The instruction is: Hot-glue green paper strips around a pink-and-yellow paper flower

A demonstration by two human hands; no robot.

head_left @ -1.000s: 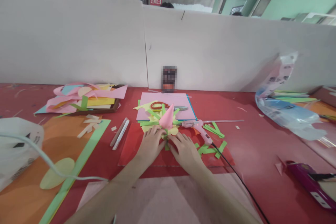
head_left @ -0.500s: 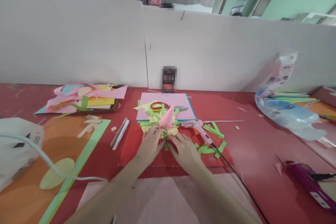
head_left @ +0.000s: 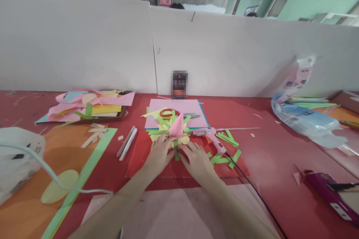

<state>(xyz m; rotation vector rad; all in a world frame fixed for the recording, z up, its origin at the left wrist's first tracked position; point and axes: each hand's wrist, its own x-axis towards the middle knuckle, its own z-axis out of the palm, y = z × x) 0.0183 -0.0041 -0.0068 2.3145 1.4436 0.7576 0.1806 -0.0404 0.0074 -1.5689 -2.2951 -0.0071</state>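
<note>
A pink paper cone (head_left: 176, 126) with pale yellow rounded paper pieces (head_left: 183, 140) at its base stands in front of me. From below it a green paper strip (head_left: 176, 154) hangs down toward me. My left hand (head_left: 161, 154) pinches at this strip from the left, its fingers reaching the cone's base. Against the strip's right side, my right hand (head_left: 196, 158) has its thumb and fingers closed in. The exact fingertip contact is small and partly hidden. Just right of the cone lies a pink hot glue gun (head_left: 214, 140). Behind it, red-handled scissors (head_left: 168, 112) rest on pink paper (head_left: 193, 105).
Loose green strips (head_left: 224, 158) lie on a red sheet (head_left: 137, 164). Two pens (head_left: 127, 143) and a tray of paper scraps (head_left: 123, 111) are left. A plastic bag (head_left: 311, 119) and a purple power strip (head_left: 328, 194) are right. A white partition (head_left: 98, 44) stands behind.
The view has shifted very slightly. Both hands stay at the base of the cone, with the green strip between them showing a little more plainly.
</note>
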